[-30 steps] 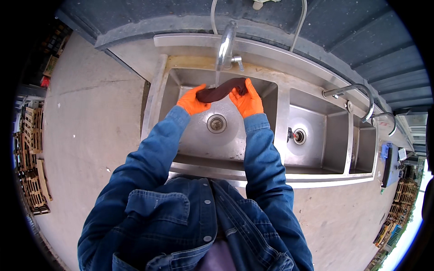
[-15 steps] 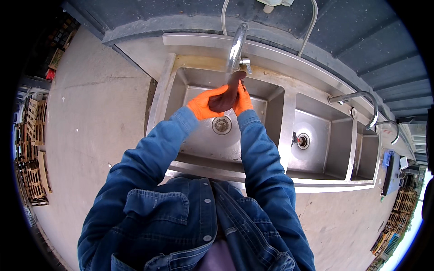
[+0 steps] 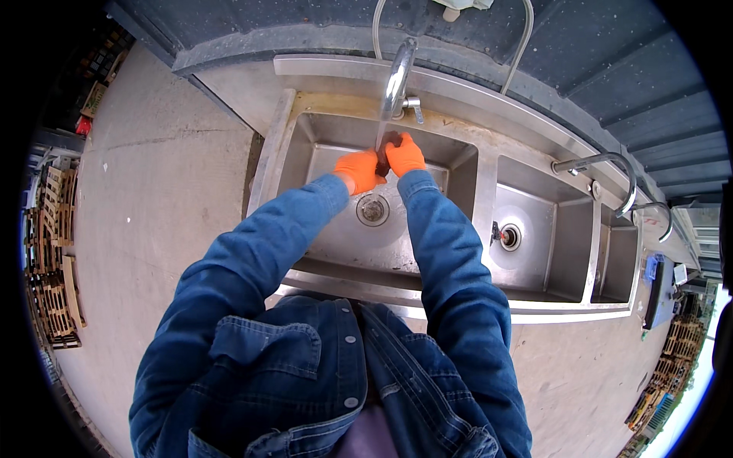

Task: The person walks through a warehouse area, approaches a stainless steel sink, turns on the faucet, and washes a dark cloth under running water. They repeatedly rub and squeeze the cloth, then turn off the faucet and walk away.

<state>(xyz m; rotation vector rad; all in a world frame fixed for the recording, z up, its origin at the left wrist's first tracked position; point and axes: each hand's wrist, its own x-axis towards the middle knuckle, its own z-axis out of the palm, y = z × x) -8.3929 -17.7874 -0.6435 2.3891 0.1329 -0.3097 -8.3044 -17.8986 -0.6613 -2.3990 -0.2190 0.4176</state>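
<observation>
Midway, seemingly: both hands, left hand and right hand, clasped around dark object under running faucet; rinsing unfinished.

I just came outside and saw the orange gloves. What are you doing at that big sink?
A person in a blue denim jacket stands at a long steel sink with several basins. Both hands wear orange gloves: the left hand and right hand together grip a small dark object over the leftmost basin, right under the tall curved faucet. What the object is cannot be told. The drain lies just below.
</observation>
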